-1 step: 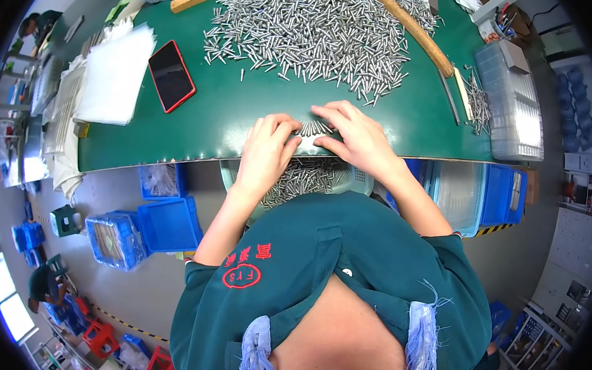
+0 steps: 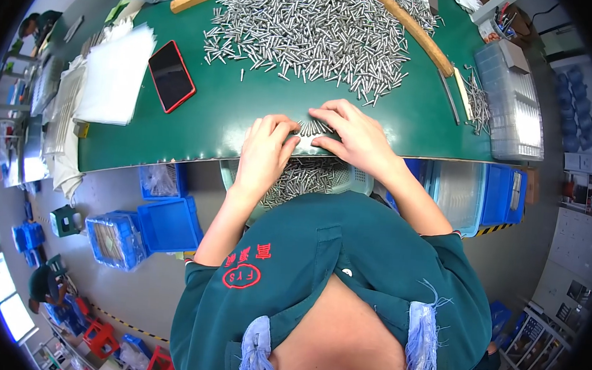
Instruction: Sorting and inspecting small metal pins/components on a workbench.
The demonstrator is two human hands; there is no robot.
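Observation:
A short row of small metal pins (image 2: 315, 128), fanned side by side, sits between my two hands just above the near edge of the green table. My left hand (image 2: 266, 146) closes on the row's left end, its fingers bent and its thumb low beside them. Around the right end curves my right hand (image 2: 354, 136), forefinger above the row and thumb below. Contact at the right fingertips is partly hidden. Farther back, a large heap of loose metal pins (image 2: 312, 33) covers the table.
Wooden bars (image 2: 420, 40) border the heap. A red-edged phone (image 2: 172, 76) and white sheets (image 2: 113, 72) lie left. Clear plastic trays (image 2: 511, 103) are stacked right. Below the table edge, a pale green basket (image 2: 360, 181) holds more pins. Blue crates (image 2: 168, 225) stand on the floor.
My right hand has shifted very slightly left, toward my left hand. The row of pins stays between them.

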